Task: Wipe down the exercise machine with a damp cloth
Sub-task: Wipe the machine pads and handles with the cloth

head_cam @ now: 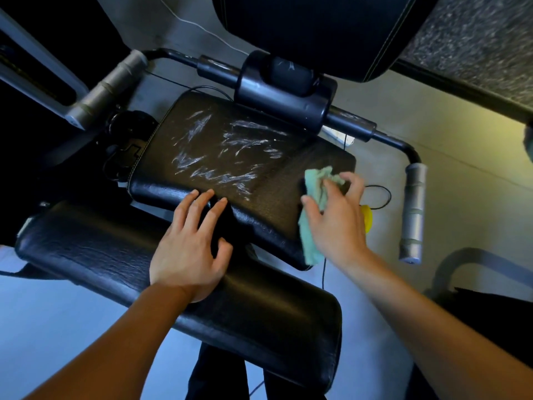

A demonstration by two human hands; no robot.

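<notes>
The lower black pad (178,295) runs nearest the camera, and the left hand (189,246) rests on it flat, fingers spread and reaching the front edge of the seat pad (230,157). The right hand (334,217) presses the pale green cloth (313,197) onto the seat's right corner, fingers loosely splayed, not clenched. White streaks (219,151) still cover the seat's middle. Wiping only the edge could leave that residue; the loosely held cloth might also bunch or slip off the corner.
</notes>
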